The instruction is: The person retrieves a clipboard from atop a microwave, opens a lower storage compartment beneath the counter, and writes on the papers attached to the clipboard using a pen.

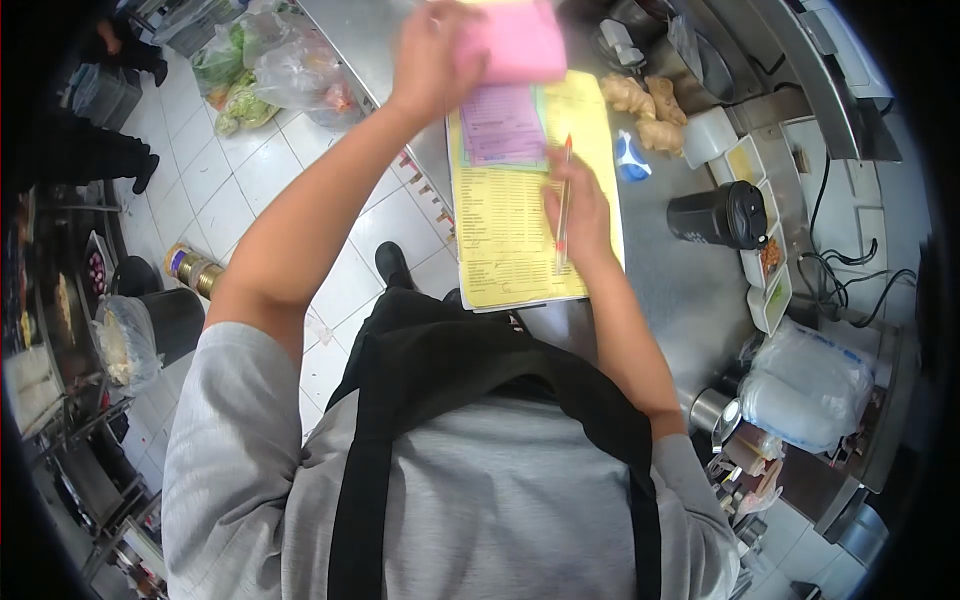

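My left hand (437, 58) grips a pink slip or pad of paper (520, 42) by its left side, lifted over the top of the printed sheets and blurred by motion. Below it, a yellow printed sheet (510, 250) lies on a stack of papers, with a purple form (505, 140) on its upper part. My right hand (585, 215) rests on the yellow sheet's right side, a clear pen with red ends (563, 215) held along its fingers. Beside that hand is a small blue and white object (631, 156).
Ginger roots (655, 110) and a black lidded tumbler (715, 215) stand on the steel counter (670, 290), near white containers (768, 300) of ingredients. Bagged vegetables (245, 75), a jar (193, 270) and a black bin (175, 325) are on the left. Another person's legs (100, 165) show at far left.
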Action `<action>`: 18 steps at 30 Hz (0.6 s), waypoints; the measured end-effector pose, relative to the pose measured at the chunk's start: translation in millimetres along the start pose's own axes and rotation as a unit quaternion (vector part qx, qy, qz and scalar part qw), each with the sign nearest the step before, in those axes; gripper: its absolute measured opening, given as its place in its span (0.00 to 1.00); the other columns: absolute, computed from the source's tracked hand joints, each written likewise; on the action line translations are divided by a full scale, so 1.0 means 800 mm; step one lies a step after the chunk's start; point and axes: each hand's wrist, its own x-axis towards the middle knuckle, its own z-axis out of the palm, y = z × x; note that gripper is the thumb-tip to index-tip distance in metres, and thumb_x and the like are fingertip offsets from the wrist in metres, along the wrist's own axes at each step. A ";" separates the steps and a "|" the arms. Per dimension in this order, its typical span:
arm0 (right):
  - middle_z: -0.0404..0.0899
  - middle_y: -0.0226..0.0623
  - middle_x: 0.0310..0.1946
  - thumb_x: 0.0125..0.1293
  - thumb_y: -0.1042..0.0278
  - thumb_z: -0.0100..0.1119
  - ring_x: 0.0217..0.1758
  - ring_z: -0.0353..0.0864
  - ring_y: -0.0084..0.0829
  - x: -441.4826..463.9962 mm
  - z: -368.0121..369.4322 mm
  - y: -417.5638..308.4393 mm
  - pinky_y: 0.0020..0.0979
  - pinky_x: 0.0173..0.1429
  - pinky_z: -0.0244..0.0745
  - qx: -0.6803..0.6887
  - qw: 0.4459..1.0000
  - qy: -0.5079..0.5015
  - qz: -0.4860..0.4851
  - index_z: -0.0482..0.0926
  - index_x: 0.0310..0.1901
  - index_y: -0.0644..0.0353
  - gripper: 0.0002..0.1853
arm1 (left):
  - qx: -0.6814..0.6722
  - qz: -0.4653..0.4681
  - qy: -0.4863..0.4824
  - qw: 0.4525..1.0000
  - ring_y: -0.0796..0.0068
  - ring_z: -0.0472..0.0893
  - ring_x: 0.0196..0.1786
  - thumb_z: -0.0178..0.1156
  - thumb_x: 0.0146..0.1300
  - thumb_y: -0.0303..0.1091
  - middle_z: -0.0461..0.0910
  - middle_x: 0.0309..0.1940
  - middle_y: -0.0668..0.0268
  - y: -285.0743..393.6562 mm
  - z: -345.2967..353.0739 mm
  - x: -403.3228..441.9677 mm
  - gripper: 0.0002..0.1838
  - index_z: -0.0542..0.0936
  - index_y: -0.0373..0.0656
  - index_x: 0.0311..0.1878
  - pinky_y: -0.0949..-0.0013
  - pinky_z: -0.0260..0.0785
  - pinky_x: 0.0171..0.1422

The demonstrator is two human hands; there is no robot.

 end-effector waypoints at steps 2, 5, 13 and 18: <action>0.80 0.44 0.54 0.53 0.82 0.64 0.59 0.78 0.50 0.026 0.010 0.022 0.42 0.60 0.75 0.035 0.998 0.013 0.046 0.65 0.46 0.57 0.22 | -0.009 0.111 -0.152 0.982 0.54 0.71 0.62 0.72 0.50 0.37 0.74 0.57 0.60 0.013 -0.011 -0.033 0.30 0.76 0.49 0.59 0.57 0.64 0.66; 0.80 0.42 0.55 0.52 0.83 0.64 0.59 0.78 0.48 0.036 0.015 0.029 0.41 0.60 0.75 0.097 0.991 0.029 0.084 0.64 0.47 0.57 0.24 | -0.002 0.107 -0.268 0.958 0.57 0.72 0.62 0.71 0.50 0.37 0.75 0.57 0.62 0.026 -0.013 -0.058 0.26 0.79 0.50 0.56 0.57 0.65 0.65; 0.82 0.38 0.52 0.48 0.86 0.60 0.49 0.78 0.42 0.021 0.017 0.019 0.38 0.52 0.75 0.062 0.998 0.024 0.006 0.66 0.45 0.56 0.23 | -0.081 -0.259 -0.254 0.928 0.64 0.83 0.45 0.65 0.62 0.37 0.83 0.45 0.61 -0.019 0.030 -0.024 0.20 0.78 0.44 0.57 0.67 0.75 0.50; 0.84 0.33 0.41 0.49 0.85 0.63 0.41 0.79 0.40 0.021 0.017 0.013 0.35 0.46 0.77 -0.003 1.000 0.023 -0.007 0.72 0.39 0.56 0.17 | -0.171 -0.324 -0.160 0.917 0.53 0.83 0.49 0.62 0.64 0.37 0.82 0.49 0.51 -0.049 0.045 0.007 0.19 0.77 0.44 0.58 0.59 0.74 0.57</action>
